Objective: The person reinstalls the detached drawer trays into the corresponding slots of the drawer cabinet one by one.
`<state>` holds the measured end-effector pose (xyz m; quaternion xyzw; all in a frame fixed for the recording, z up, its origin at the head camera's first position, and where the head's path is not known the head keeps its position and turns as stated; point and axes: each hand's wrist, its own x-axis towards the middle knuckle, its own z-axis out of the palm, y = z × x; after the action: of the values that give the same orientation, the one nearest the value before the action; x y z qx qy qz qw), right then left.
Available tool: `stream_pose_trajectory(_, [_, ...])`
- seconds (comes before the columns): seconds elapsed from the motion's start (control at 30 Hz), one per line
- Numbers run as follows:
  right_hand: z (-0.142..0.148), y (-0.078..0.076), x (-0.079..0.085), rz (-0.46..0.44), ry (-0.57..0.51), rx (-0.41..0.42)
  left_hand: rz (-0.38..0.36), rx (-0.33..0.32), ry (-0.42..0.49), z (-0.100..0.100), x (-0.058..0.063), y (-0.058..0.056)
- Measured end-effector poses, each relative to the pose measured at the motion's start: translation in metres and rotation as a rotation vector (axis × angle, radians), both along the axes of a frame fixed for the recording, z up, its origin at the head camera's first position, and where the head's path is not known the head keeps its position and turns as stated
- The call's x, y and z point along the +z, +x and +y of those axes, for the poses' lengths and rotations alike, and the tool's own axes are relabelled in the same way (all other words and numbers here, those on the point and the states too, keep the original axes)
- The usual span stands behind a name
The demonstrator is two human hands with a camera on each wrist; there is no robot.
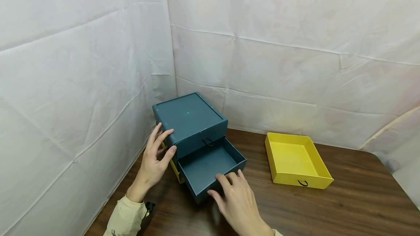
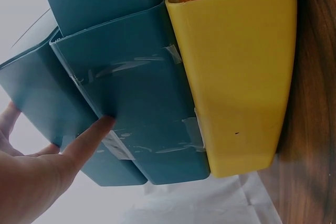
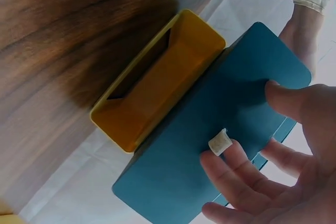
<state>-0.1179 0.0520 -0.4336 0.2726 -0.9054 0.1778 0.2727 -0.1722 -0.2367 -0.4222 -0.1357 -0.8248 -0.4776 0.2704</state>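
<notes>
A stacked drawer unit has dark teal upper tiers (image 1: 190, 114) and a yellow bottom casing (image 2: 236, 77). Its middle teal drawer (image 1: 206, 168) is pulled partway out. My left hand (image 1: 154, 157) rests on the unit's left side, some fingertips at the top edge and the thumb against the side wall. At the front rim of the pulled-out drawer is my right hand (image 1: 237, 199), its fingers loosely bent. In the right wrist view its thumb lies on the drawer front (image 3: 236, 93), with two fingertips beside a small beige piece (image 3: 220, 142) there.
A yellow drawer (image 1: 298, 156) with a black loop handle (image 1: 303, 183) sits on the dark wooden table (image 1: 357, 192) to the right. Another black loop (image 1: 207, 141) is on the top teal drawer. White sheets (image 1: 295, 46) hang behind and to the left.
</notes>
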Motion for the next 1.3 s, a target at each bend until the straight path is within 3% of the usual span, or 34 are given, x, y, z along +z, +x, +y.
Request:
stream_pose_trajectory(0.3, [0.015,0.009,-0.015,0.076,-0.009,-0.003,-0.008,0.007,-0.001,0.0,0.0,0.001])
stream_pose_trajectory(0.57, [0.018,0.017,-0.021,-0.08,0.039,-0.046,-0.007,0.011,0.002,0.0,-0.001,0.0])
stream_pose_trajectory(0.93, [0.007,0.002,-0.022,-0.209,0.043,-0.041,-0.012,0.003,-0.001,-0.001,-0.002,-0.001])
stream_pose_trajectory(1.3, [-0.01,-0.017,-0.026,-0.207,0.037,-0.032,-0.023,0.004,0.002,0.0,-0.001,0.001])
